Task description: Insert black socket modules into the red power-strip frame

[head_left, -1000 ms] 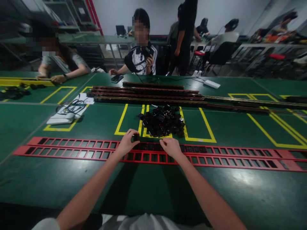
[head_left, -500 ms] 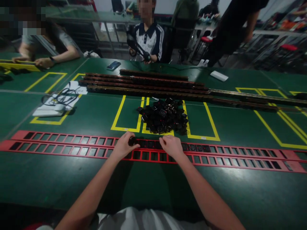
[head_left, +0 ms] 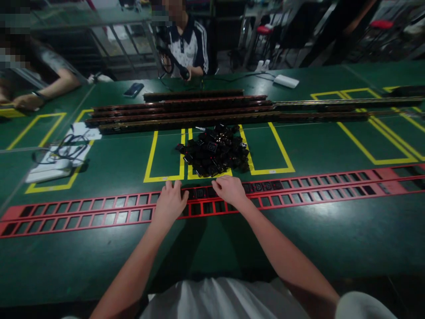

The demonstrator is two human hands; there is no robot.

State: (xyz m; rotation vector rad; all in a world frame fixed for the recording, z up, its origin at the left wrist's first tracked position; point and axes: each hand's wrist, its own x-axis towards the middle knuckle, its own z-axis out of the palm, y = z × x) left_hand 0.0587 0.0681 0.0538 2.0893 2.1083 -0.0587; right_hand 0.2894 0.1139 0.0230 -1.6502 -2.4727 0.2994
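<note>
A long red slotted frame [head_left: 113, 218] lies across the table, with two rows of rectangular openings. Black socket modules [head_left: 258, 187] fill several openings in the middle of its far row. My left hand [head_left: 170, 201] rests over that row, left of the fitted modules, fingers apart and thumb out to the right; no piece shows in it. Further right, my right hand [head_left: 229, 189] sits on the same row with its fingers curled down. Whatever lies beneath those fingertips is hidden. Just beyond both hands is a heap of loose black socket modules [head_left: 212, 153].
Long dark rails [head_left: 186, 116] lie stacked behind the heap. At left, a cable [head_left: 71, 146] coils on white papers beside a white power strip [head_left: 49, 172]. A phone [head_left: 133, 90] and white box [head_left: 286, 81] lie at the back. People sit across the table.
The view has shifted and tilted. My left hand held a round black piece before; now its fingers are spread over the frame and the piece is out of sight. My right hand stays on the row.
</note>
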